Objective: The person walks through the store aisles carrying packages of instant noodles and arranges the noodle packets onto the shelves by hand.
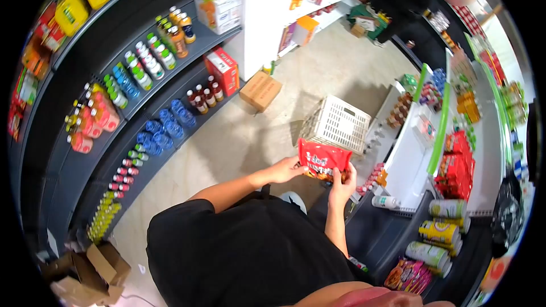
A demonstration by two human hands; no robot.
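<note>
A red snack bag point(324, 152) with white lettering is held up in front of my body. My left hand point(286, 170) pinches its left lower side, thumb on the front. At the lower right corner, my right hand point(342, 186) grips it with the thumb on the face; the fingers behind the bag are hidden. Just beyond the bag, a cream plastic crate point(341, 122) sits on the floor, its slatted side up. More red bags point(456, 165) are stacked on the white shelf to my right.
Dark shelves on the left carry bottles point(139, 71), shrink-wrapped water packs point(165, 127) and boxes point(222, 71). A cardboard carton point(260, 91) stands on the floor; an open carton point(94, 273) lies lower left. Canisters point(438, 230) line the right shelf. A person in dark clothes point(406, 8) is at the back.
</note>
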